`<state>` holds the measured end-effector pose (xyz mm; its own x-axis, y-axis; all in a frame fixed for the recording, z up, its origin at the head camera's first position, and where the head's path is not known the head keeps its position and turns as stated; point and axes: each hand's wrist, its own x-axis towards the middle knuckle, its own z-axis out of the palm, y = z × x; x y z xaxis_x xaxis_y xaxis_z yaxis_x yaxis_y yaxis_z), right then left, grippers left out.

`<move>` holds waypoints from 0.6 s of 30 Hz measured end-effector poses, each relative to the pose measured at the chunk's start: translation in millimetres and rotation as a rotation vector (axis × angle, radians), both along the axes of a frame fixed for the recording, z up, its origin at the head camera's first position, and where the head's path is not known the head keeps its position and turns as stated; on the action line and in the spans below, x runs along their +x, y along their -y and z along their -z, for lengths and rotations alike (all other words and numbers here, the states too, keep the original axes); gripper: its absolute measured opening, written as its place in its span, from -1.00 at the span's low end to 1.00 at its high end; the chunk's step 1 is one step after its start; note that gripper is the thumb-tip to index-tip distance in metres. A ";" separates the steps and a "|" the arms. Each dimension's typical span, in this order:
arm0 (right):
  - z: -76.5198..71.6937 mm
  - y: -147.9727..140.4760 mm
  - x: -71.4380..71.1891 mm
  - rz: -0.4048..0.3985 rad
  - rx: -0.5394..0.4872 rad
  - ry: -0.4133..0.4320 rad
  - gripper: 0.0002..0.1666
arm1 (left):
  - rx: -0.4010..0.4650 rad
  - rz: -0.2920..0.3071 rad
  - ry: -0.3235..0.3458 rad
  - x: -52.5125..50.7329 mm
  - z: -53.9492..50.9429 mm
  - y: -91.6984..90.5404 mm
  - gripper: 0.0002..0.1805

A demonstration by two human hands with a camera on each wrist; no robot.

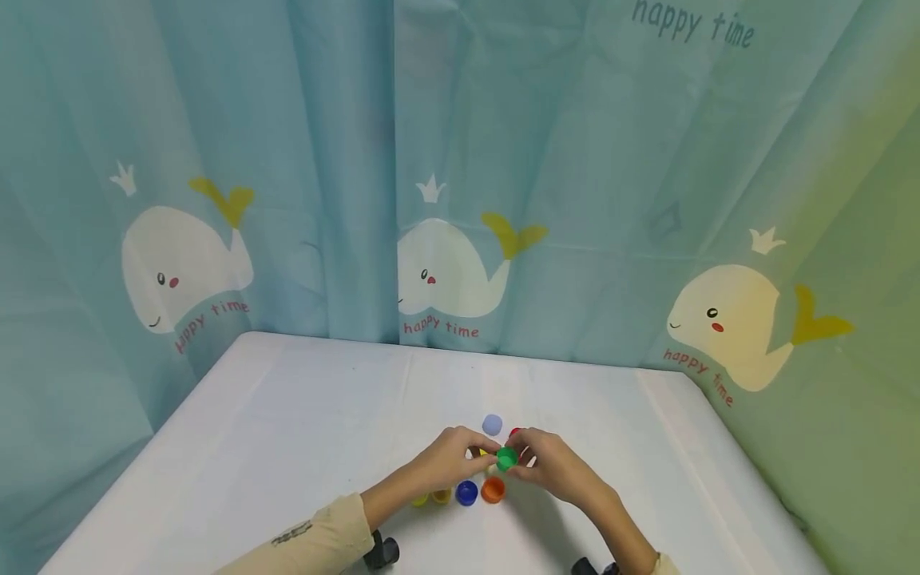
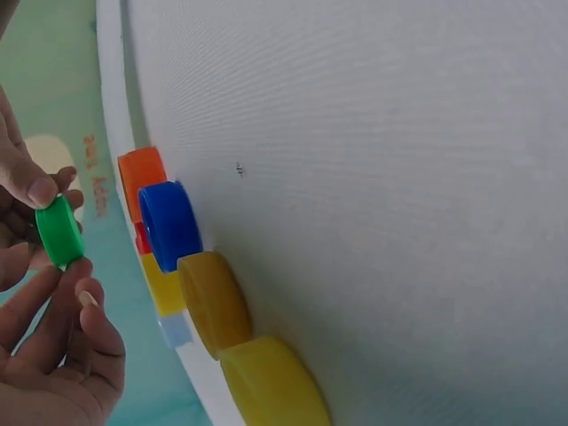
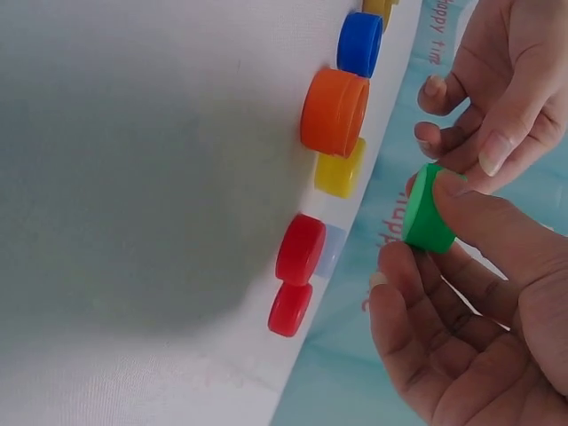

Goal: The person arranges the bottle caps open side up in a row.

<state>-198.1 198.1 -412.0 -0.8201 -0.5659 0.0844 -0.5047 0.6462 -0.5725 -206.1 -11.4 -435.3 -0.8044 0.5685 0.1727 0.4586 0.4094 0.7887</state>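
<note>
Curtain [image 1: 345,200] with whale prints hangs behind the white table [image 1: 287,415]. From the left, a beige sleeve [image 1: 319,539] leads to the left hand [image 1: 447,461], its fingers drawn narrow at the green cup's left edge; whether they grip it, I cannot tell. Below that hand, a yellow cup [image 2: 275,382], a mustard cup [image 2: 213,306] and a blue cup [image 1: 466,493] stand in a row on the table, with an orange cup [image 1: 493,489] at its right end. Behind the row are a smaller yellow piece [image 3: 340,169] and, farther back, a pale blue disc [image 1: 492,424]. The green cup [image 1: 506,458] is held above the table, between the hands. The right hand [image 1: 557,467] pinches it with thumb and fingers. Beyond this hand lie two red pieces [image 3: 302,251], one larger than the other.
</note>
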 end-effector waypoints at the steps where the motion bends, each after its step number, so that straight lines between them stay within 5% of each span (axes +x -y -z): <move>1: -0.3 -0.5 -0.2 0.003 0.003 0.005 -0.73 | -0.011 0.004 -0.007 -0.5 -0.6 -0.6 -0.76; 18: 4.3 -13.1 6.9 -0.013 0.066 0.030 -0.71 | -0.087 0.066 -0.027 6.5 -0.8 -17.8 -0.90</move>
